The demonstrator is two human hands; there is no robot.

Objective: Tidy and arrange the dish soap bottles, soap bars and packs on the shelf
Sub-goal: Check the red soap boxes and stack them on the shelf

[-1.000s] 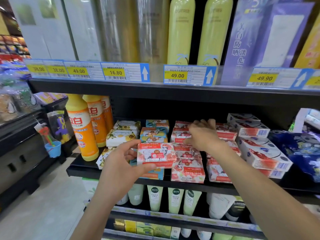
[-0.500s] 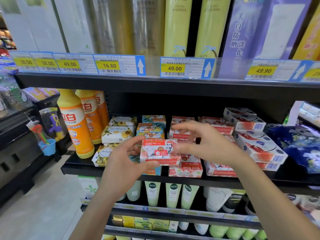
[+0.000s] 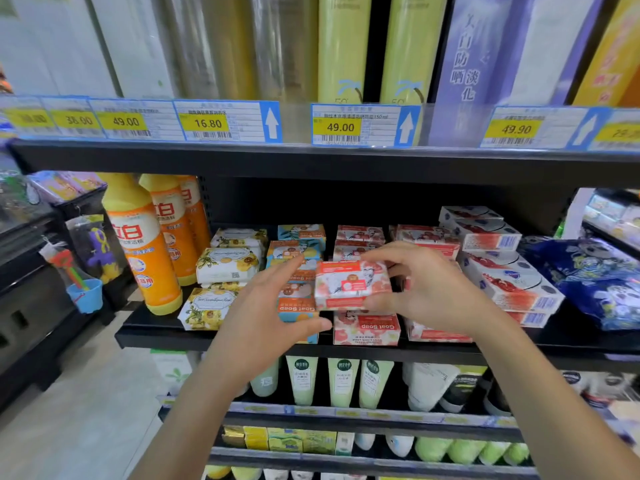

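Shelf, black, middle tier: partly tidied, by my judgement. Left end stood in order; the centre soap rows sat uneven and tilted, with one box off the shelf in hand. Left to do: seat that box, square the red rows, straighten the right-hand stacks.

Blue printed packs, far right, slumped and overlapping: at least one; exact number could not be told.

Dish soap bottles, orange, upright in a file running back at far left: three.

White-and-red long boxes, stacked askew, right of centre: four visible.

Yellow floral soap bars, beside the bottles: three clearly seen.

Blue-and-orange soap boxes: two clearly seen, others hidden by the hand.

Red soap box: one, held in front of the centre rows, above a like box lying at the shelf front.

Right hand: grasped the red soap box, fingers above, thumb below.

Left hand: released, fingers spread, just beside the box's left end; contact could not be told.
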